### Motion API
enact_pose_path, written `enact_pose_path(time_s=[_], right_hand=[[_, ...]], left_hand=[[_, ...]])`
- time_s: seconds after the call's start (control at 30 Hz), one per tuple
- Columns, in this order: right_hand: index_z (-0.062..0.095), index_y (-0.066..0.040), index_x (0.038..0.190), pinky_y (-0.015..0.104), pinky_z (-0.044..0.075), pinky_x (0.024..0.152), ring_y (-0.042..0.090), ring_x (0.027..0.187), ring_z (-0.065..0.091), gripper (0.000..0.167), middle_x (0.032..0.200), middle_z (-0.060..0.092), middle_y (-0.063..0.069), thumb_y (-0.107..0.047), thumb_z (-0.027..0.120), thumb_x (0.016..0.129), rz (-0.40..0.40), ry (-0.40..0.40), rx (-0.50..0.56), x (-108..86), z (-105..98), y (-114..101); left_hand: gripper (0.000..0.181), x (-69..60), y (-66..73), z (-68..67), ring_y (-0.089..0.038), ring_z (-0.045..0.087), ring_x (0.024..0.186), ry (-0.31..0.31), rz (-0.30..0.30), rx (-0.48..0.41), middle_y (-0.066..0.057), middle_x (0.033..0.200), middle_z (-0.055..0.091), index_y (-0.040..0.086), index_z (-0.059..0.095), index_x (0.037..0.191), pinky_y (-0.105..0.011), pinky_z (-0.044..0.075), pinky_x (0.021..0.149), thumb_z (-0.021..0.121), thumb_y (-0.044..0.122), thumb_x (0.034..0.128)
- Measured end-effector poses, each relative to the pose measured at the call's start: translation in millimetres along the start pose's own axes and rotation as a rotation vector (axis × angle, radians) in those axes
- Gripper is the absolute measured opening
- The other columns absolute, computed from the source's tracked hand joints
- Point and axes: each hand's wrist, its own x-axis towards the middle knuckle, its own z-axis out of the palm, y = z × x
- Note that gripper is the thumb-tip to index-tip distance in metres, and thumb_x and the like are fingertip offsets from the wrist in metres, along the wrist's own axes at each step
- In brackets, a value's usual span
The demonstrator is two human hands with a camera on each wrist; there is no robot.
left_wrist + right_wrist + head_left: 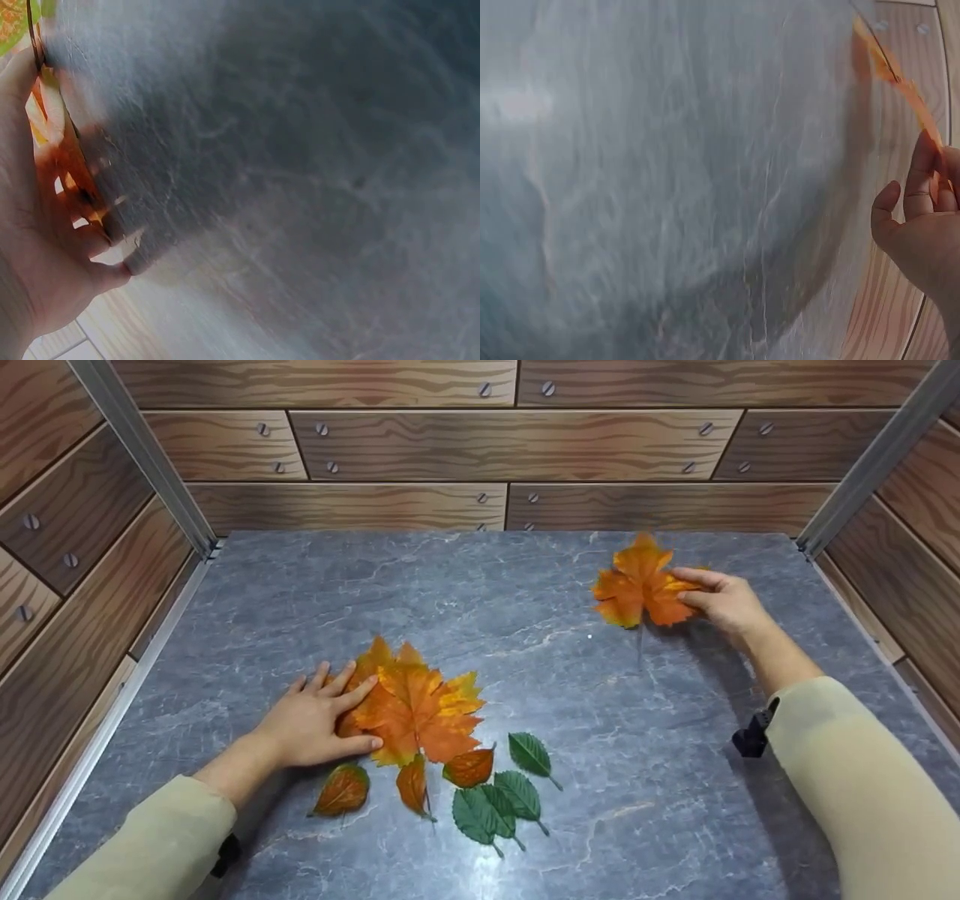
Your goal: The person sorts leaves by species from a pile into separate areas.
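In the head view the right hand (724,600) pinches an orange maple-shaped leaf (641,581) by its right side, at the back right of the table; its stem hangs down. The right wrist view shows that leaf (900,82) edge-on, held off the surface by the hand (930,202). The left hand (315,724) lies with fingers spread on the left part of overlapping orange maple-shaped leaves (420,705). In the left wrist view the hand (45,217) has orange leaf (75,161) beneath its fingers.
Small reddish-brown leaves (342,790) lie in front of the orange ones. Several green leaves (474,814) sit to their right, some overlapping. The grey marbled table (300,585) is bordered by wood-patterned walls (510,442) and metal posts (142,450).
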Motion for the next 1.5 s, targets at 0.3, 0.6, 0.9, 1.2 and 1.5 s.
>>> enact_pose_path(time_s=[0.3, 0.6, 0.9, 1.2, 1.5], right_hand=[[0.050, -0.001, 0.157, 0.016, 0.055, 0.081, -0.003, 0.098, 0.063, 0.054, 0.141, 0.061, 0.007, -0.008, 0.066, 0.106, -0.022, -0.013, -0.259, 9.2, -3.4, 13.3], [0.049, 0.000, 0.157, 0.017, 0.056, 0.082, -0.005, 0.101, 0.063, 0.059, 0.133, 0.066, -0.002, -0.011, 0.071, 0.104, -0.021, -0.032, -0.271, 11.8, -10.3, 21.1], [0.042, -0.003, 0.162, 0.016, 0.054, 0.084, -0.008, 0.100, 0.059, 0.063, 0.151, 0.054, 0.022, -0.013, 0.069, 0.105, -0.009, -0.033, -0.298, 13.1, -14.3, 23.4], [0.031, 0.001, 0.165, 0.012, 0.053, 0.084, -0.010, 0.097, 0.058, 0.069, 0.158, 0.042, 0.033, -0.009, 0.066, 0.106, 0.012, -0.004, -0.306, 8.1, -24.4, 19.3], [0.030, -0.005, 0.167, 0.018, 0.049, 0.099, 0.046, 0.149, 0.040, 0.072, 0.163, 0.037, 0.031, -0.021, 0.066, 0.107, 0.022, 0.120, -0.392, -8.3, -36.8, 3.9]], left_hand=[[0.100, -0.7, -0.1, 1.4, -0.057, 0.015, 0.155, 0.005, 0.001, 0.007, -0.018, 0.173, 0.020, 0.025, 0.032, 0.169, -0.076, 0.019, 0.119, 0.050, 0.086, 0.0919], [0.099, 0.4, 1.2, -1.5, -0.055, 0.014, 0.156, -0.006, -0.005, -0.007, -0.017, 0.174, 0.019, 0.026, 0.032, 0.169, -0.075, 0.017, 0.120, 0.050, 0.087, 0.0917], [0.099, 1.0, 0.8, -1.3, -0.055, 0.014, 0.156, -0.007, -0.007, 0.000, -0.017, 0.174, 0.019, 0.027, 0.032, 0.169, -0.075, 0.017, 0.121, 0.049, 0.087, 0.0916], [0.099, 0.1, 1.2, -0.9, -0.055, 0.015, 0.155, 0.002, -0.005, 0.000, -0.017, 0.173, 0.021, 0.026, 0.033, 0.168, -0.075, 0.018, 0.120, 0.050, 0.086, 0.0918], [0.099, 0.5, 0.6, 0.0, -0.056, 0.015, 0.155, 0.001, -0.004, 0.002, -0.017, 0.174, 0.020, 0.027, 0.031, 0.169, -0.076, 0.018, 0.120, 0.050, 0.087, 0.0917]])
